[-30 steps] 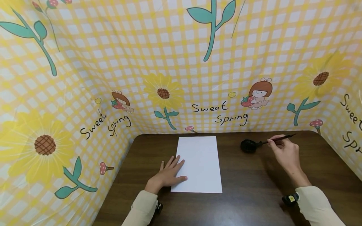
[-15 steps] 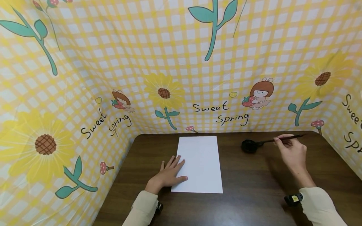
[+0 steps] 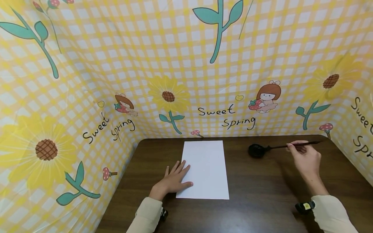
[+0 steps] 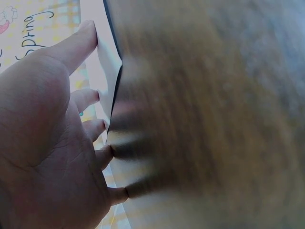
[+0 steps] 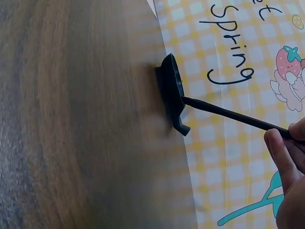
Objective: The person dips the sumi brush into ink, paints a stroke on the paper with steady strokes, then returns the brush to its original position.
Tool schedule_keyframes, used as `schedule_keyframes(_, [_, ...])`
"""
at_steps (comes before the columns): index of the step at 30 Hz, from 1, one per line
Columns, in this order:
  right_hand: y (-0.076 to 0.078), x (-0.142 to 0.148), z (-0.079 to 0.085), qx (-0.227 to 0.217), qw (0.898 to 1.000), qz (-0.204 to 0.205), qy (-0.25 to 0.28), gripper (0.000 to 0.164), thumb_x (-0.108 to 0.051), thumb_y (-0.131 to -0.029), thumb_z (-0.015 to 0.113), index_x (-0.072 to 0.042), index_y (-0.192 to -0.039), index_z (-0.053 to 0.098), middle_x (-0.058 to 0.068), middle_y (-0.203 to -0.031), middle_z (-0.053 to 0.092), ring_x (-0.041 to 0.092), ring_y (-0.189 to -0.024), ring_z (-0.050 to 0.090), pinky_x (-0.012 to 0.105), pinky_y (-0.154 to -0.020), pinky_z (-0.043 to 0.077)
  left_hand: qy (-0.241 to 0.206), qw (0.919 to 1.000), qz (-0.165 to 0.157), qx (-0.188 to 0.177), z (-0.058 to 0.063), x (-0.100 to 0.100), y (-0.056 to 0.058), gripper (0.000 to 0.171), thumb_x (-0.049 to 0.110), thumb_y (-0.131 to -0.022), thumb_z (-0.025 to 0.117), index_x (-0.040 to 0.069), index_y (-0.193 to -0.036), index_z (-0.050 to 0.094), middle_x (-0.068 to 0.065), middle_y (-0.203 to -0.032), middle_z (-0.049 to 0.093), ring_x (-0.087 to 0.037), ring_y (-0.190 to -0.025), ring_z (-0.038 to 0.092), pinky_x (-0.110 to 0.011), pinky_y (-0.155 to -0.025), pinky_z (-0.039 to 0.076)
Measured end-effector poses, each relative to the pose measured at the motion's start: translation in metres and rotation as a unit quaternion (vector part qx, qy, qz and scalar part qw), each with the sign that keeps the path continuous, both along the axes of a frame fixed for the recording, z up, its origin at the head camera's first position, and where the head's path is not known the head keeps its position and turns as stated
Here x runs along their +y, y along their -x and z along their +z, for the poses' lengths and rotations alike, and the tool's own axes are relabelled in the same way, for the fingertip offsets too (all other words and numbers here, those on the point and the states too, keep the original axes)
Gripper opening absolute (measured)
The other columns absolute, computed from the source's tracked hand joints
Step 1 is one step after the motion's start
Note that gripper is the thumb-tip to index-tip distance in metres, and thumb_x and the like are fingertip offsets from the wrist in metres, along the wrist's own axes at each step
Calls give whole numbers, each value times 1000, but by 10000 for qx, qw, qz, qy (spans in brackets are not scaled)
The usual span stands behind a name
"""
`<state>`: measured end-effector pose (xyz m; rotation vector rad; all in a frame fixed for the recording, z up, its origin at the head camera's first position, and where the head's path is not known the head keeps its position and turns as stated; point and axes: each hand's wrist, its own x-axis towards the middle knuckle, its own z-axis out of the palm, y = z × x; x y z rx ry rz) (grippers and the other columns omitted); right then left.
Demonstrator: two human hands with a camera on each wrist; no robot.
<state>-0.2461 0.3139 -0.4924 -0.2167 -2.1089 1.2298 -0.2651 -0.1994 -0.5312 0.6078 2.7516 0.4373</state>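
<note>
A white sheet of paper [image 3: 207, 171] lies on the dark wooden table. My left hand [image 3: 173, 181] rests with spread fingers over its left edge; in the left wrist view the fingertips [image 4: 88, 31] touch the sheet. To the right sits a small black ink dish [image 3: 256, 151] with a short bent spout, seen from the side in the right wrist view. My right hand [image 3: 307, 160] pinches the dark handle of a writing brush [image 3: 278, 147], held nearly level. In the right wrist view the brush tip is right at the dish's rim [image 5: 178, 78].
The brown tabletop [image 3: 247, 207] reaches forward to a yellow checked cloth [image 3: 221, 81] with flowers and lettering, which stands as a wall behind and on both sides. Each wrist carries a small black device, the right one [image 3: 304, 207] with a yellow mark.
My right hand has moved to the right with the brush, drawing its tip slightly away over the dish's right side. My left hand, the paper and the dish have stayed in place.
</note>
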Motion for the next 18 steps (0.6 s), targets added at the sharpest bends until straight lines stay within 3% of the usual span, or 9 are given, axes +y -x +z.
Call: schedule_keyframes(18, [-5, 6, 2, -11, 9997, -229, -2, 22, -20, -102, 73, 2, -103, 77, -43, -76, 60, -25, -73, 59, -1, -69, 46, 5, 10000, 8, 25, -1, 0, 0, 85, 64, -104, 56, 22, -171, 28, -7, -181, 9, -40, -168, 3, -77, -126, 1])
